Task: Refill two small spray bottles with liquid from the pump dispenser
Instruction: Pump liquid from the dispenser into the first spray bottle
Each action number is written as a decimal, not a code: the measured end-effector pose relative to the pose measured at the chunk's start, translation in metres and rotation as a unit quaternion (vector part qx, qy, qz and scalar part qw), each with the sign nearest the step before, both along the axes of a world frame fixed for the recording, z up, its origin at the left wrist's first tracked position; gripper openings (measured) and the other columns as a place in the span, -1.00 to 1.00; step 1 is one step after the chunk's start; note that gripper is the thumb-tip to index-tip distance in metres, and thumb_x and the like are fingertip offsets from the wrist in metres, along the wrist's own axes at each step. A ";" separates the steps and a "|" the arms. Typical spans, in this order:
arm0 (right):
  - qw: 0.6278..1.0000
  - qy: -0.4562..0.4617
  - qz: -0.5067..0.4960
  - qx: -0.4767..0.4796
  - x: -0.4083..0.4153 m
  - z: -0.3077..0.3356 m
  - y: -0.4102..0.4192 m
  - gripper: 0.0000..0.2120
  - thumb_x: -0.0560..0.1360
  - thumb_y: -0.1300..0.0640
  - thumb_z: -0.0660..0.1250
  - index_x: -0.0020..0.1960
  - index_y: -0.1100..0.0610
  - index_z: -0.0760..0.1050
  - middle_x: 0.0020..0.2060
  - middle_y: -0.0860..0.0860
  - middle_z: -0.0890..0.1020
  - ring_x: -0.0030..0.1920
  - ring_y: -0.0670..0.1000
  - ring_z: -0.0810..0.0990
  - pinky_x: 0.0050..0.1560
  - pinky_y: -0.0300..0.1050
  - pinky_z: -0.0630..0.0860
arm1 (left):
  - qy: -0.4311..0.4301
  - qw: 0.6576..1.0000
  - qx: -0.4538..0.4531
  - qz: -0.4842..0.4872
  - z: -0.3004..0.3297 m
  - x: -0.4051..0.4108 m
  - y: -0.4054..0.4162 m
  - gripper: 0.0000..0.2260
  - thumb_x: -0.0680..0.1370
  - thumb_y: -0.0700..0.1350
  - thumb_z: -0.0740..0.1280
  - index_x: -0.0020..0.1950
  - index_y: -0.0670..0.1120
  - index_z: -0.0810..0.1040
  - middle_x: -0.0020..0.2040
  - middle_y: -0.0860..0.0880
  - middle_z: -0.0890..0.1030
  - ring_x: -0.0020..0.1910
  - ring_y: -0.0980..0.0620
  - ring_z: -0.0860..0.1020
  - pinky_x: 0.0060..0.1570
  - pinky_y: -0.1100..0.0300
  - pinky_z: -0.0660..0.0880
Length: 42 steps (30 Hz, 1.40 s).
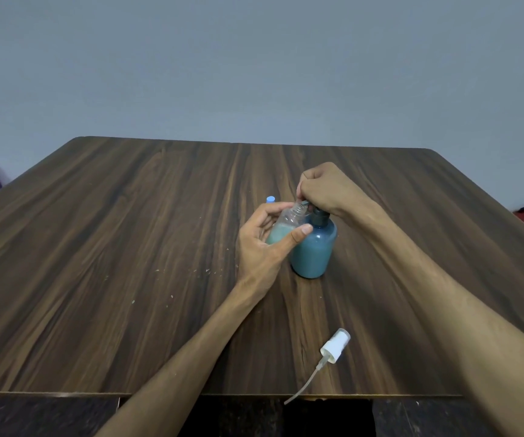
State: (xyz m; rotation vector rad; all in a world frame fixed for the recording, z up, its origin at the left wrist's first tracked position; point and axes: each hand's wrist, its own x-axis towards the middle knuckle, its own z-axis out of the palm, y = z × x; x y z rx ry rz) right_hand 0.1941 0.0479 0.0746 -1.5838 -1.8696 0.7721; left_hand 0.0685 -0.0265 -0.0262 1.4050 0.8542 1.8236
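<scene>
Spray head (335,345) first, nearest of all: white, unscrewed, lying on its side close to the front edge of the table (128,247), its dip tube trailing out past that edge. Nobody is touching it, and it sits well apart from the action.

Moving up the table, the left hand (262,244) has the small spray bottle (286,227) wrapped in its fingers with the thumb across the front. The bottle is clear, neck open, leaning so its long axis runs up and to the right, mouth aimed at the pump. Pale liquid already sits in the lower part; roughly half full, I'd say.

Just to its right, touching or near enough, stands the pump dispenser (314,250), upright, teal, well stocked. The right hand (323,190) is bunched on top of it, fingers curled down over the pump head, pressing. The nozzle tip (302,203) hangs right over the open neck, and that is the whole game: mouth under spout. If the bottle drifts left, the next stroke likely lands on the fingers.

Farther back, a blue cap (270,199) peeks out behind the left hand, probably the second bottle, body hidden.
</scene>
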 end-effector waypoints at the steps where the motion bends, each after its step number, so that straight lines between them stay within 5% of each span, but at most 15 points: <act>1: 1.000 0.005 0.004 0.002 0.001 0.003 0.000 -0.77 0.34 0.28 0.17 -0.37 0.17 0.58 -0.43 0.04 0.65 -0.33 0.01 0.53 -0.20 -0.04 0.50 | 0.000 1.000 0.000 0.000 0.000 0.000 -0.001 -0.68 0.46 -0.27 0.60 0.16 -0.10 0.64 0.08 0.01 0.74 0.10 0.01 0.72 0.10 0.19 0.62; 10: 1.000 -0.001 0.008 0.003 0.000 0.004 -0.002 -0.79 0.34 0.29 0.16 -0.26 0.29 0.57 -0.38 0.11 0.64 -0.32 0.02 0.48 -0.22 -0.06 0.45 | -0.003 1.000 -0.001 -0.001 -0.001 0.000 0.000 -0.67 0.45 -0.22 0.61 0.16 -0.07 0.64 0.10 -0.06 0.73 0.11 -0.04 0.71 0.11 0.17 0.62; 14: 1.000 0.011 0.000 0.015 0.002 0.005 0.000 -0.77 0.34 0.28 0.17 -0.38 0.14 0.55 -0.43 0.02 0.63 -0.35 0.00 0.50 -0.22 -0.07 0.47 | -0.007 1.000 -0.002 -0.004 0.001 0.000 0.001 -0.67 0.45 -0.22 0.61 0.17 -0.08 0.64 0.11 -0.08 0.73 0.11 -0.05 0.72 0.10 0.17 0.62; 20: 1.000 -0.004 0.007 0.023 0.001 0.008 -0.004 -0.76 0.34 0.26 0.15 -0.20 0.35 0.57 -0.35 0.17 0.65 -0.32 0.01 0.50 -0.24 -0.07 0.46 | -0.006 1.000 0.000 -0.001 0.001 -0.001 -0.002 -0.67 0.44 -0.16 0.62 0.16 -0.06 0.64 0.10 -0.07 0.73 0.10 -0.04 0.72 0.11 0.16 0.63; 24: 1.000 0.010 -0.002 0.020 0.001 0.002 -0.003 -0.79 0.35 0.30 0.15 -0.34 0.21 0.55 -0.46 0.00 0.56 -0.36 0.01 0.49 -0.23 -0.07 0.44 | -0.008 1.000 -0.005 -0.005 0.002 0.000 0.000 -0.68 0.45 -0.25 0.61 0.16 -0.09 0.64 0.10 -0.08 0.73 0.09 -0.02 0.72 0.11 0.17 0.63; 29: 1.000 0.005 0.008 0.023 0.001 0.008 -0.003 -0.79 0.37 0.32 0.15 -0.26 0.32 0.56 -0.45 0.00 0.59 -0.36 -0.02 0.49 -0.24 -0.10 0.46 | 0.004 1.000 0.004 0.006 -0.001 -0.002 0.000 -0.66 0.46 -0.23 0.60 0.19 -0.14 0.63 0.11 -0.10 0.73 0.10 -0.05 0.72 0.09 0.18 0.63; 32: 1.000 0.014 0.003 0.012 0.000 0.004 -0.002 -0.75 0.35 0.29 0.16 -0.42 0.15 0.53 -0.51 -0.05 0.56 -0.37 -0.01 0.48 -0.21 -0.08 0.45 | 0.000 1.000 -0.004 -0.003 0.002 0.000 0.000 -0.68 0.46 -0.28 0.60 0.17 -0.11 0.64 0.09 -0.06 0.73 0.09 -0.01 0.72 0.09 0.20 0.62; 36: 1.000 0.008 0.021 0.012 0.001 0.007 -0.004 -0.77 0.37 0.28 0.15 -0.30 0.21 0.58 -0.46 -0.02 0.60 -0.35 -0.01 0.49 -0.22 -0.07 0.47 | -0.001 1.000 0.000 -0.002 0.000 0.000 -0.001 -0.68 0.46 -0.27 0.59 0.17 -0.10 0.64 0.08 -0.04 0.73 0.09 -0.01 0.72 0.09 0.21 0.62; 42: 1.000 0.016 0.012 0.010 0.000 0.001 0.000 -0.70 0.39 0.33 0.16 -0.43 0.11 0.51 -0.53 -0.07 0.54 -0.37 -0.02 0.46 -0.22 -0.11 0.43 | -0.002 1.000 -0.002 -0.007 0.001 0.000 0.001 -0.67 0.46 -0.29 0.60 0.18 -0.17 0.64 0.09 -0.04 0.74 0.09 0.00 0.72 0.10 0.21 0.62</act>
